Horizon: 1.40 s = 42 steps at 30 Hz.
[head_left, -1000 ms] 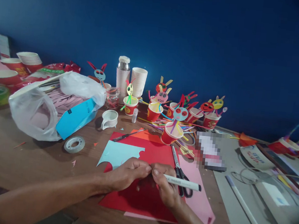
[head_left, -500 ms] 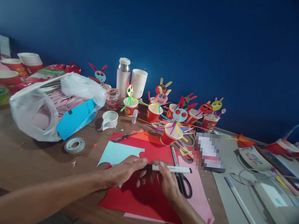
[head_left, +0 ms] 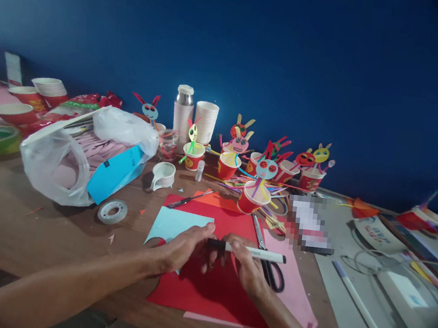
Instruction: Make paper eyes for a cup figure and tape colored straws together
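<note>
A white marker (head_left: 262, 253) with a black cap lies across my right hand (head_left: 249, 269), pinched between its thumb and fingers. The capped end points left, toward my left hand (head_left: 186, 246). That hand is open, its thumb raised off the cap and its fingers extended beneath, partly in shadow. Both hands hover over a red paper sheet (head_left: 205, 298). A light blue paper sheet (head_left: 177, 225) with cut-out curves lies under my left hand. Black-handled scissors (head_left: 277, 277) rest beside my right hand, partly over a pink sheet (head_left: 294, 297).
Ahead stand red paper cups (head_left: 229, 168) holding paper-faced straw figures, with loose straws (head_left: 235, 188) among them. To the left are a tape roll (head_left: 112, 212), a small white cup (head_left: 163, 175) and a plastic bag (head_left: 54, 167). Another marker (head_left: 358, 304) lies right.
My left thumb has lifted off the marker's black cap, which now shows more fully. My right hand still holds the marker. The whole view has shifted slightly.
</note>
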{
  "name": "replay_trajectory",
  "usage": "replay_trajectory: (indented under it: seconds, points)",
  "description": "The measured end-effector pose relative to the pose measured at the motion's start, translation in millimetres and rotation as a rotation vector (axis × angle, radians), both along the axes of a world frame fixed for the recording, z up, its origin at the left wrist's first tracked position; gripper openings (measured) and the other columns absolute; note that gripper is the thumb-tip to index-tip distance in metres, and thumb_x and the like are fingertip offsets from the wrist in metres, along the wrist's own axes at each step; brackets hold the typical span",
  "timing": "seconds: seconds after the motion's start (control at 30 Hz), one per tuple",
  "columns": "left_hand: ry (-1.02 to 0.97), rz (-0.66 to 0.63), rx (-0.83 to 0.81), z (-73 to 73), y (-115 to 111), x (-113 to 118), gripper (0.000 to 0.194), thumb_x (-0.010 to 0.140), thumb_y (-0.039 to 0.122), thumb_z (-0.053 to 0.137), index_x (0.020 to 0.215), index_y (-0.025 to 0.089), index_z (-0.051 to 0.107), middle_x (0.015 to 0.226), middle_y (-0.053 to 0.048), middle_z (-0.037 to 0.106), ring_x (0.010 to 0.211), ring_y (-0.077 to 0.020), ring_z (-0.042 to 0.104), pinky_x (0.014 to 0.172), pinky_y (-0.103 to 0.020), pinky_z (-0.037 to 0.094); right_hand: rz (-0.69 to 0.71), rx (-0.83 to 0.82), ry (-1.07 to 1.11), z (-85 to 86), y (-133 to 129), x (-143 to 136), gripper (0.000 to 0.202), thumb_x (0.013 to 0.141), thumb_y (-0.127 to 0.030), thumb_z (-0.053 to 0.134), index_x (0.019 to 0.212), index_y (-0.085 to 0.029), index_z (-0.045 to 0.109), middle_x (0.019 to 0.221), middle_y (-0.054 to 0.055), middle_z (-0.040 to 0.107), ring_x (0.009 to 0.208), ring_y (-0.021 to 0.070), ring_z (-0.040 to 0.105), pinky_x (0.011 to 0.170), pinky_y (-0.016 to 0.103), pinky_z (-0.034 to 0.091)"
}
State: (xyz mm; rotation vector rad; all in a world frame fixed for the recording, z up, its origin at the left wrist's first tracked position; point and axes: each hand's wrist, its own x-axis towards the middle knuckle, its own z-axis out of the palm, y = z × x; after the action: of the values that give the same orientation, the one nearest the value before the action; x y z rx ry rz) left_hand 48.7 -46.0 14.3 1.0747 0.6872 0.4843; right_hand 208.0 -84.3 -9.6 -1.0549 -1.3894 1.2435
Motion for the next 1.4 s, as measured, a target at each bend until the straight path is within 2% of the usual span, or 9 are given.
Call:
replay_trajectory:
  seconds: [0.33,0.47,0.53,0.6,0.67,0.8,1.0,1.2,1.4]
  points:
    - [0.010,-0.064,0.256,4.0,-5,-2,0.044,0.080,0.050,0.049,0.056,0.013,0.046,0.054,0.001,0.046,0.053,-0.0076,0.040,0.051,-0.020,0.033,-0.006,0.000,-0.143,10.5,-6,3,0.040,0.084,-0.046,0.046,0.055,-0.018,0.043,0.051,-0.003,0.040,0.050,0.0098,0.036,0.046,0.023,0.027]
    - [-0.098,-0.089,0.181,8.7,-12,-4,0.043,0.078,0.050,0.049,0.057,0.013,0.048,0.058,-0.002,0.051,0.051,-0.0094,0.045,0.050,-0.023,0.036,0.052,0.009,-0.117,18.9,-10,3,0.040,0.083,-0.046,0.045,0.054,-0.018,0.046,0.050,-0.001,0.043,0.049,0.0111,0.041,0.046,0.024,0.029]
    - [-0.169,-0.027,0.111,11.9,-9,-7,0.039,0.077,0.046,0.050,0.059,0.012,0.052,0.059,-0.004,0.054,0.050,-0.0105,0.047,0.049,-0.024,0.037,-0.001,0.011,-0.019,27.3,-7,10,0.038,0.080,-0.046,0.048,0.053,-0.019,0.046,0.048,-0.001,0.044,0.047,0.0121,0.042,0.045,0.026,0.031]
    - [-0.253,0.134,0.065,15.7,-2,-10,0.033,0.077,0.040,0.049,0.060,0.012,0.054,0.059,-0.004,0.055,0.051,-0.0113,0.049,0.052,-0.025,0.041,-0.273,0.091,0.267,37.4,-1,20,0.035,0.077,-0.046,0.049,0.052,-0.021,0.046,0.043,-0.004,0.038,0.040,0.0112,0.037,0.045,0.027,0.035]
    - [-0.321,0.229,0.082,19.1,7,-12,0.032,0.078,0.037,0.046,0.060,0.011,0.054,0.060,-0.004,0.054,0.055,-0.0126,0.052,0.062,-0.029,0.045,-0.348,0.146,0.494,44.8,5,27,0.026,0.077,-0.042,0.048,0.059,-0.023,0.051,0.044,-0.004,0.039,0.042,0.0126,0.042,0.051,0.030,0.041]
    - [-0.299,0.039,0.155,22.8,18,-14,0.039,0.079,0.046,0.049,0.067,0.010,0.054,0.064,-0.006,0.057,0.054,-0.0139,0.055,0.053,-0.027,0.043,-0.104,0.116,0.445,39.3,11,26,0.028,0.079,-0.035,0.045,0.056,-0.021,0.052,0.045,-0.003,0.045,0.042,0.0140,0.045,0.057,0.035,0.044]
    - [-0.017,0.021,0.341,30.0,27,-30,0.028,0.077,0.038,0.058,0.082,0.010,0.058,0.064,-0.003,0.059,0.055,-0.0102,0.053,0.055,-0.024,0.043,-0.287,0.086,-0.060,15.2,13,37,0.039,0.085,-0.045,0.039,0.064,-0.019,0.059,0.057,0.001,0.053,0.053,0.0144,0.046,0.054,0.028,0.039]
    - [0.368,-0.024,0.676,31.0,39,-52,0.024,0.078,0.032,0.054,0.090,0.014,0.066,0.080,-0.004,0.064,0.068,-0.0124,0.055,0.062,-0.022,0.044,-0.237,0.069,-0.360,27.1,6,38,0.038,0.086,-0.049,0.038,0.091,-0.022,0.065,0.085,0.005,0.062,0.088,0.0228,0.054,0.076,0.033,0.042]
    - [0.629,0.067,0.982,8.2,45,-82,0.028,0.081,0.028,0.048,0.099,0.018,0.066,0.098,-0.007,0.064,0.090,-0.0197,0.057,0.080,-0.028,0.043,-0.274,-0.044,-0.234,28.4,11,29,0.024,0.079,-0.044,0.055,0.080,-0.021,0.052,0.058,-0.004,0.048,0.051,0.0109,0.042,0.046,0.022,0.036]
